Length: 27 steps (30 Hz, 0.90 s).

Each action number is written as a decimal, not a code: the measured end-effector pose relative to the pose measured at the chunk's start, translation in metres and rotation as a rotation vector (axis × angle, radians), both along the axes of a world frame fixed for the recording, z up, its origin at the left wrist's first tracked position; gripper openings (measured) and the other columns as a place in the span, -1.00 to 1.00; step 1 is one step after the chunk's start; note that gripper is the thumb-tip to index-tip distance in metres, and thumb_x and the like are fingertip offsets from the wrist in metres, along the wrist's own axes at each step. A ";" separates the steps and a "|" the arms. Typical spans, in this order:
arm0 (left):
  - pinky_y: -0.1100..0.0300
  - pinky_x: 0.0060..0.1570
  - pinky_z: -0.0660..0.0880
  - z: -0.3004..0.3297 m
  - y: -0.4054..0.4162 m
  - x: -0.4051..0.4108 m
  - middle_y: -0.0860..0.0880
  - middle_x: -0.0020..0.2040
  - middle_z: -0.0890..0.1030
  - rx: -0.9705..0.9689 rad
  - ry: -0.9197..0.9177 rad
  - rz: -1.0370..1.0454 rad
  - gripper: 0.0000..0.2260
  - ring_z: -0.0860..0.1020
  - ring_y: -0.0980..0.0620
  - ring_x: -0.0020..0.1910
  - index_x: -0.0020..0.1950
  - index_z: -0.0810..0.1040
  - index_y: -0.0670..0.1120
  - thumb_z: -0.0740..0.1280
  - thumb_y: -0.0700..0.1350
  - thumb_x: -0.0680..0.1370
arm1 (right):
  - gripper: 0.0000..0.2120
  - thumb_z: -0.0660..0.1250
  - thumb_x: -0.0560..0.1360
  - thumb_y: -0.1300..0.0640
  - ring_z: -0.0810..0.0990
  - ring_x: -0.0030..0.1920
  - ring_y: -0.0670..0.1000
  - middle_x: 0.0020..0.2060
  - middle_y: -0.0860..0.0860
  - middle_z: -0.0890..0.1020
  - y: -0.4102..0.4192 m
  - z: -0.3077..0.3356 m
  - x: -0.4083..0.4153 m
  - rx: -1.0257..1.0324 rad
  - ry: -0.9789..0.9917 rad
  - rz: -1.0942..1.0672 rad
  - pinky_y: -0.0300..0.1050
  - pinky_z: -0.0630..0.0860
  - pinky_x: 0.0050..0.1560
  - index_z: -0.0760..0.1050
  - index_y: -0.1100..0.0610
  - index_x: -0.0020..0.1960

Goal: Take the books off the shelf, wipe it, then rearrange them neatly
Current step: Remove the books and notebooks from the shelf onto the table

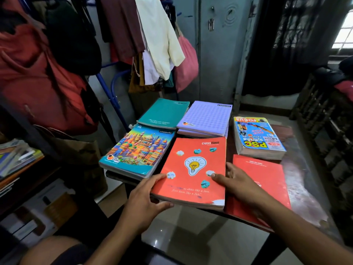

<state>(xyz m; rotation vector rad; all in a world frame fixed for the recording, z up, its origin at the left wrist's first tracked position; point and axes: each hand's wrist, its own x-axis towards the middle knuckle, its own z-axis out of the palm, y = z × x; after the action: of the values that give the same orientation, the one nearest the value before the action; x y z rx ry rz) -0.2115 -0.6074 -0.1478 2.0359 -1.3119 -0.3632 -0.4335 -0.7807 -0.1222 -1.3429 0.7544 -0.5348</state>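
An orange notebook with a light-bulb drawing tops a small stack at the front of a low table. My left hand grips the stack's near left corner, thumb on the cover and fingers under the edge. My right hand holds its right edge, thumb on the cover. Around it lie a colourful city-print notebook, a teal notebook, a lilac checked notebook stack, a thick blue and yellow PSC book and a red book.
A shelf at the left holds several stacked books and papers. Clothes hang on a blue rack behind the table. A grey metal cupboard stands at the back. Dark furniture lines the right side. The glossy floor shows below the table.
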 end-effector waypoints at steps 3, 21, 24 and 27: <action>0.69 0.06 0.19 0.002 -0.002 0.000 0.25 0.30 0.40 0.021 -0.037 0.029 -0.21 0.37 0.36 0.13 0.54 0.36 0.19 0.63 0.01 0.37 | -0.68 0.43 0.57 0.18 0.73 0.05 0.03 0.08 -0.02 0.73 0.000 0.002 0.003 -0.102 0.118 0.002 0.05 0.62 0.19 0.48 0.10 0.29; 0.14 0.45 0.34 0.000 -0.003 0.006 0.11 0.53 0.24 0.101 -0.128 0.058 -0.23 0.33 0.08 0.46 0.65 0.17 0.09 0.48 0.12 0.53 | -0.64 0.33 0.62 -0.05 0.63 -0.45 0.11 -0.44 0.13 0.65 -0.061 0.040 0.016 -0.561 0.887 0.179 -0.19 0.46 -0.48 0.47 0.19 -0.22; 0.06 0.45 0.37 0.005 0.001 0.006 0.12 0.54 0.25 0.110 -0.141 0.039 -0.25 0.34 0.04 0.49 0.64 0.15 0.16 0.46 0.13 0.54 | -0.69 0.32 0.56 -0.14 0.66 -0.14 0.13 -0.20 0.08 0.66 -0.049 0.054 0.029 -0.881 1.052 0.165 -0.09 0.50 -0.25 0.46 0.08 -0.19; 0.05 0.40 0.42 0.023 0.017 0.010 0.16 0.50 0.34 0.098 -0.182 0.054 -0.31 0.41 0.08 0.44 0.58 0.25 0.21 0.48 0.16 0.51 | -0.66 0.31 0.53 -0.24 0.58 -0.07 0.06 -0.16 -0.03 0.60 -0.016 0.068 0.062 -1.064 0.941 0.208 -0.02 0.51 -0.11 0.44 0.03 -0.17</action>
<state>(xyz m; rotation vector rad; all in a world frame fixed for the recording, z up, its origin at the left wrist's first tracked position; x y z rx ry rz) -0.2010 -0.5906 -0.1247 2.2258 -1.3668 -0.2256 -0.3719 -0.7964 -0.0541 -2.7188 1.1101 -0.0597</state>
